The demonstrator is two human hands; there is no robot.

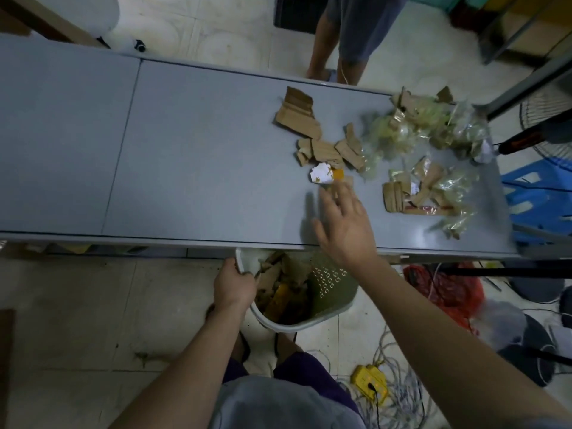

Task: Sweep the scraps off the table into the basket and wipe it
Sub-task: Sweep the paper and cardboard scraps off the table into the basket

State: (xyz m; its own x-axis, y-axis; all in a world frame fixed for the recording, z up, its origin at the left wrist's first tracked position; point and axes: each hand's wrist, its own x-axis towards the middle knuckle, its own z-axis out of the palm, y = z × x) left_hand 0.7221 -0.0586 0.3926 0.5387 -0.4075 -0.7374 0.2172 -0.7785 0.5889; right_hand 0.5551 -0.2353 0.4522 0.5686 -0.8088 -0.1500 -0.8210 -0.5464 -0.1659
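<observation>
Right hand (343, 226) fingers (335, 193) motion-blurred; basket (328, 286) far rim hidden under table (185, 150) edge.

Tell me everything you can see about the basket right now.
The basket looks like pale plastic with a white rim and a greenish inner wall pierced by rows of small holes. It sits just under the near edge of the grey table, tilted, its far rim hidden beneath that edge. The left hand grips its left rim. Inside lie brown cardboard scraps and something orange, filling it partway. Whether its base rests on the tiled floor cannot be told.
</observation>
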